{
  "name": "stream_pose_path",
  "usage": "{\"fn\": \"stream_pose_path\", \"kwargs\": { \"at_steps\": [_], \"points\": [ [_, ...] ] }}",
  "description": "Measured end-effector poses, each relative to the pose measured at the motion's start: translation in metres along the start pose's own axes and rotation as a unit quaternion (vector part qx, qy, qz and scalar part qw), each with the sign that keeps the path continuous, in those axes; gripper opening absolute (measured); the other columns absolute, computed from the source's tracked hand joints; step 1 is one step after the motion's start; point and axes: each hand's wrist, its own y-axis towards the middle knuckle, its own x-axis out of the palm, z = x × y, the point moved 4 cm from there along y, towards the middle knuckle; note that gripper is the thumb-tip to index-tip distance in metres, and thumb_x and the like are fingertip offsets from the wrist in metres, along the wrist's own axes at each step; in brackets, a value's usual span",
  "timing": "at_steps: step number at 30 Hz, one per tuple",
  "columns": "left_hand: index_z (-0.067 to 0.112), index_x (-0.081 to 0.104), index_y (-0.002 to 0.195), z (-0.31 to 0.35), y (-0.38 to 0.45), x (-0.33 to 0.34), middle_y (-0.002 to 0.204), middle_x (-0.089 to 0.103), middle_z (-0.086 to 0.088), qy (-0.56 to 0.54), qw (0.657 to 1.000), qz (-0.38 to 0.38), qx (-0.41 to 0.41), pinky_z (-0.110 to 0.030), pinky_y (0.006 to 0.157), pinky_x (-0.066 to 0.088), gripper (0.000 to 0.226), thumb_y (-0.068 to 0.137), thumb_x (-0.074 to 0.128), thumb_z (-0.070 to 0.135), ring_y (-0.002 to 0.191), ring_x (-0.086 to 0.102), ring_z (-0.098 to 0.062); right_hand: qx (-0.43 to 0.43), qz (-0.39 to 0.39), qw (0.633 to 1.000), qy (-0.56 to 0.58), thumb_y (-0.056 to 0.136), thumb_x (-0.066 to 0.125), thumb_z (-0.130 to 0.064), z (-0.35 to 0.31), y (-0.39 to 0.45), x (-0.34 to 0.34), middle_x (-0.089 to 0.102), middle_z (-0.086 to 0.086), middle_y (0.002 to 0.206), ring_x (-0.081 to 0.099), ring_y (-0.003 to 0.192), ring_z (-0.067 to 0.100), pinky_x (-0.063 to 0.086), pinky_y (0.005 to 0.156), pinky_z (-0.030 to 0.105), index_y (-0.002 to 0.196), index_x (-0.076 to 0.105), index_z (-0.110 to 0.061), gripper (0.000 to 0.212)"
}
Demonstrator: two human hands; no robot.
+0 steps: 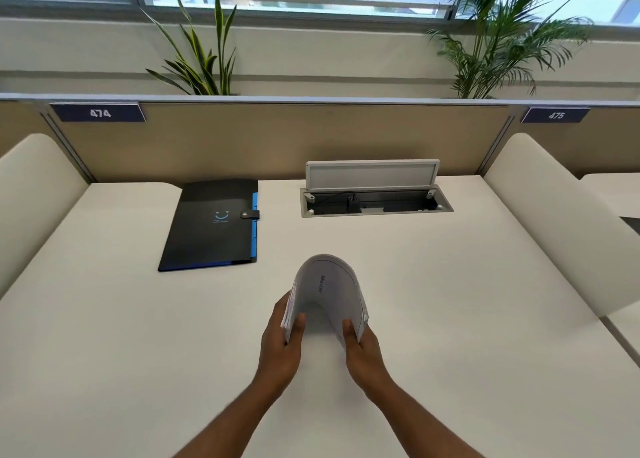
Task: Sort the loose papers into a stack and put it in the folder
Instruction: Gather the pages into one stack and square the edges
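Note:
A stack of white papers [327, 284] is bent into an arch above the white desk [450, 319], held up between both hands. My left hand [281, 346] grips the stack's left edge, thumb on the inside. My right hand [363, 350] grips the right edge the same way. The black folder [211, 225] with blue edges lies closed on the desk, snap strap fastened, to the upper left of the papers.
An open cable hatch [375, 203] with its grey lid raised sits in the desk behind the papers. A tan partition [277, 138] runs along the back, with cream side dividers [554, 208] left and right. Plants stand behind the partition.

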Motion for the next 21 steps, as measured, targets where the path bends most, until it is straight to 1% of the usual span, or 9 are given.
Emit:
{"fn": "stream_pose_path", "kwargs": {
  "at_steps": [3, 6, 9, 11, 13, 15, 18, 19, 21],
  "points": [
    [0.075, 0.033, 0.123, -0.009, 0.000, -0.001, 0.133, 0.054, 0.019, 0.001, 1.000, -0.008, -0.005, -0.033, 0.098, 0.052, 0.046, 0.093, 0.053, 0.048, 0.121, 0.054, -0.008, 0.003, 0.014, 1.000, -0.003, 0.109, 0.045, -0.039, 0.004, 0.004, -0.004, 0.070, -0.032, 0.109, 0.065, 0.108, -0.009, 0.050, 0.087, 0.007, 0.120, 0.056, -0.047, 0.017],
    [0.066, 0.038, 0.127, -0.017, -0.003, -0.002, 0.130, 0.056, 0.019, -0.004, 1.000, -0.010, -0.019, -0.024, 0.095, 0.050, 0.042, 0.090, 0.052, 0.052, 0.119, 0.055, -0.004, 0.024, -0.003, 1.000, -0.009, 0.109, 0.045, -0.038, 0.010, 0.003, -0.003, 0.065, -0.029, 0.112, 0.062, 0.105, -0.009, 0.047, 0.087, 0.009, 0.127, 0.051, -0.041, 0.020],
    [0.043, 0.048, 0.128, -0.029, 0.000, -0.007, 0.118, 0.066, 0.000, -0.002, 0.998, 0.014, -0.062, -0.033, 0.088, 0.056, 0.042, 0.088, 0.050, 0.055, 0.111, 0.062, -0.021, 0.038, 0.006, 0.999, -0.008, 0.109, 0.046, -0.035, 0.012, 0.005, -0.007, 0.065, -0.027, 0.112, 0.063, 0.106, -0.006, 0.048, 0.086, 0.010, 0.123, 0.053, -0.042, 0.017],
    [0.048, 0.050, 0.118, -0.028, 0.002, -0.012, 0.109, 0.066, 0.011, -0.004, 0.997, 0.039, -0.073, -0.024, 0.080, 0.056, 0.027, 0.092, 0.048, 0.054, 0.104, 0.064, -0.013, 0.031, 0.034, 0.999, 0.000, 0.109, 0.047, -0.035, 0.009, 0.006, -0.010, 0.072, -0.029, 0.104, 0.066, 0.102, -0.009, 0.050, 0.081, 0.007, 0.112, 0.059, -0.046, 0.016],
    [0.048, 0.048, 0.119, -0.025, 0.005, -0.013, 0.108, 0.063, 0.021, -0.004, 0.997, 0.039, -0.065, -0.018, 0.079, 0.053, 0.029, 0.091, 0.048, 0.055, 0.102, 0.062, -0.003, 0.028, 0.046, 0.999, -0.007, 0.108, 0.049, -0.035, 0.010, 0.006, -0.011, 0.074, -0.029, 0.097, 0.069, 0.094, -0.008, 0.051, 0.073, 0.006, 0.105, 0.061, -0.045, 0.016],
    [0.044, 0.046, 0.123, -0.030, 0.004, -0.012, 0.105, 0.062, 0.020, 0.005, 0.997, 0.029, -0.067, -0.025, 0.077, 0.057, 0.033, 0.091, 0.051, 0.053, 0.097, 0.062, -0.004, 0.033, 0.026, 0.999, -0.023, 0.108, 0.049, -0.034, 0.017, 0.005, -0.009, 0.075, -0.011, 0.090, 0.067, 0.082, 0.008, 0.052, 0.067, 0.013, 0.105, 0.063, -0.036, 0.014],
    [0.037, 0.052, 0.109, -0.037, 0.001, -0.015, 0.087, 0.064, 0.010, 0.034, 0.994, 0.046, -0.094, -0.040, 0.065, 0.062, 0.011, 0.098, 0.053, 0.037, 0.079, 0.064, -0.014, 0.037, 0.009, 0.997, -0.069, 0.107, 0.051, -0.031, 0.026, 0.009, -0.011, 0.071, 0.009, 0.092, 0.063, 0.076, 0.026, 0.048, 0.067, 0.026, 0.107, 0.066, -0.016, 0.021],
    [0.035, 0.055, 0.100, -0.037, 0.002, -0.018, 0.081, 0.065, 0.008, 0.045, 0.993, 0.060, -0.092, -0.038, 0.061, 0.060, 0.002, 0.098, 0.054, 0.035, 0.076, 0.065, -0.017, 0.031, 0.012, 0.997, -0.068, 0.107, 0.052, -0.028, 0.024, 0.011, -0.013, 0.073, 0.007, 0.093, 0.065, 0.078, 0.026, 0.048, 0.067, 0.023, 0.103, 0.065, -0.022, 0.015],
    [0.025, 0.059, 0.088, -0.031, 0.008, -0.026, 0.075, 0.063, 0.012, 0.075, 0.990, 0.096, -0.066, -0.028, 0.058, 0.054, 0.013, 0.098, 0.055, 0.032, 0.072, 0.065, -0.015, -0.007, 0.036, 0.997, -0.068, 0.105, 0.058, -0.022, 0.012, 0.017, -0.020, 0.073, -0.008, 0.089, 0.065, 0.080, 0.018, 0.048, 0.065, 0.014, 0.094, 0.064, -0.035, 0.018]
  ]
}}
